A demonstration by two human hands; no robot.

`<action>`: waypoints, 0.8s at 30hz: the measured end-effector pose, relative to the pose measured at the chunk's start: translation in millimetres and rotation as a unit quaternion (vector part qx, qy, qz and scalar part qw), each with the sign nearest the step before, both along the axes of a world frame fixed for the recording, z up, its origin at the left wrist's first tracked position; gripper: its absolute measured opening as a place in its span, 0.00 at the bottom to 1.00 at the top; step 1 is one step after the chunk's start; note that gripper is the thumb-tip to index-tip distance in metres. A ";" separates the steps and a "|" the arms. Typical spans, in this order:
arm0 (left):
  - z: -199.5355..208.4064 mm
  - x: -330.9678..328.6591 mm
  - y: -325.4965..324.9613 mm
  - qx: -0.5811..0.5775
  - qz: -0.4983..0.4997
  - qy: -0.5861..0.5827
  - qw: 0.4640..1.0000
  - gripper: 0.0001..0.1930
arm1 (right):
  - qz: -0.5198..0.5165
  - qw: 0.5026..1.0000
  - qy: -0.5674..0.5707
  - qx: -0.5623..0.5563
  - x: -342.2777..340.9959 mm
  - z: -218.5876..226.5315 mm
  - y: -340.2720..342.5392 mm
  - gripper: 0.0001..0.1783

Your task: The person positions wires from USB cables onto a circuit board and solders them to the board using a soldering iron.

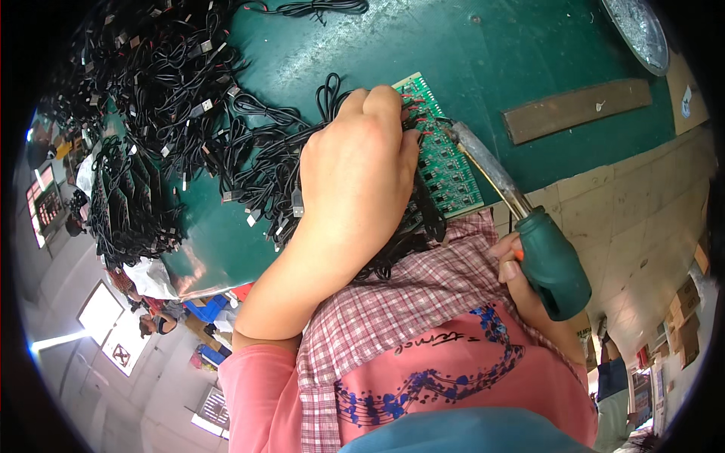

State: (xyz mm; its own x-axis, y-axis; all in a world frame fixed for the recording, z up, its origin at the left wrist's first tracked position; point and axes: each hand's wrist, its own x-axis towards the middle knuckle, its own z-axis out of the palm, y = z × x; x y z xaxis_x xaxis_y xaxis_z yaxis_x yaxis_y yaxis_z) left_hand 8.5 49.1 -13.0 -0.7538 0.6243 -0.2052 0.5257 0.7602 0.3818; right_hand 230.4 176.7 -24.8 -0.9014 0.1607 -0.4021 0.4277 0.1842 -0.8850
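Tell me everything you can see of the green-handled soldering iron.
The soldering iron has a thick dark green handle, apparently plastic, with a dark opening at its near end, and a greyish, discoloured metal barrel. It slants up and left beside the green rectangular circuit board, its tip by the board's edge; contact is unclear. The bare right hand holds the handle.

Two bare hands show, one left hand [359, 151] and one right hand [511, 260], with one soldering iron with a thick green plastic handle [555, 260], and one green rectangular circuit board [445, 170], partly covered. There are one flat brown bar [578, 110], one green tabletop [445, 45] and one red-and-white plaid apron [400, 302]; thin black cables with silver plugs [181, 90] are too many to count.
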 end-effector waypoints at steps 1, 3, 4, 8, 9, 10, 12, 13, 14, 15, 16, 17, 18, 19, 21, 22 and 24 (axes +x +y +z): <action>1.6 0.7 -0.1 -0.008 -0.007 -0.002 1.000 0.08 | -0.001 1.000 -0.001 0.000 0.5 0.0 0.2 0.07; 1.1 -0.1 -1.5 -0.014 -0.015 -0.005 1.000 0.08 | 0.021 0.999 -0.024 0.023 0.6 -0.4 0.9 0.07; -0.7 -0.4 -3.2 -0.018 -0.049 0.016 0.998 0.09 | 0.020 0.999 -0.025 0.023 0.6 -0.1 1.4 0.07; -1.3 -3.2 -5.5 -0.026 -0.088 0.031 0.995 0.09 | 0.001 0.997 -0.062 0.035 -3.6 3.8 -1.2 0.10; -1.2 -3.0 -5.5 -0.027 -0.088 0.031 0.995 0.09 | -0.043 0.995 -0.086 0.034 -4.9 4.3 -2.7 0.15; -1.3 -2.4 -5.1 -0.022 -0.073 0.023 0.997 0.09 | -0.042 0.995 -0.086 0.034 -4.9 3.6 -1.9 0.15; -0.2 -1.3 -3.4 -0.017 -0.057 0.014 0.998 0.09 | 0.033 0.999 -0.016 0.031 -4.1 1.3 1.1 0.06; 2.8 -1.1 -1.3 -0.019 -0.023 -0.015 0.999 0.09 | 0.034 0.999 -0.016 0.030 -3.1 0.7 1.2 0.06; 4.9 -0.9 -0.3 -0.020 0.011 -0.044 0.999 0.08 | 0.020 1.000 -0.018 0.014 -1.7 0.3 0.8 0.07; 4.7 -0.5 -1.4 -0.021 0.011 -0.044 0.999 0.08 | 0.006 1.000 -0.020 -0.003 -0.8 0.2 0.4 0.07; 4.0 0.1 -3.2 -0.022 -0.011 -0.028 0.999 0.08 | 0.006 1.000 -0.021 -0.003 -0.8 0.7 0.6 0.07; 3.3 0.1 -4.2 -0.024 -0.034 -0.013 0.999 0.08 | 0.014 1.000 -0.021 0.007 -1.0 1.2 1.3 0.07; 3.7 -0.5 -4.5 -0.024 -0.034 -0.014 0.999 0.08 | 0.022 0.999 -0.021 0.016 -1.2 1.5 1.8 0.07; 4.6 -1.5 -4.5 -0.031 -0.035 -0.021 0.999 0.08 | 0.021 0.999 -0.021 0.016 -2.0 1.0 2.6 0.07; 4.9 -1.6 -6.4 -0.041 -0.034 -0.030 0.998 0.08 | 0.031 0.999 0.013 0.033 -3.2 0.1 3.4 0.08; 2.8 -2.2 -7.1 -0.031 -0.042 -0.030 0.998 0.09 | 0.032 0.999 0.012 0.032 -2.1 0.7 2.9 0.08; 0.1 -5.0 -7.2 -0.020 -0.050 -0.031 0.998 0.09 | 0.016 0.999 -0.012 0.027 -0.8 1.8 1.8 0.07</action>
State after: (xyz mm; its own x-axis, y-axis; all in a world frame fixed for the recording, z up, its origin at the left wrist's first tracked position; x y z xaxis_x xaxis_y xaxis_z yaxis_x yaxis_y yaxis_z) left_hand 3.6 41.9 -12.9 -0.6727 0.6865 -0.2761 0.5767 0.7202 0.3857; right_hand 229.5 178.5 -23.1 -0.8965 0.1546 -0.4153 0.4420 0.2455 -0.8628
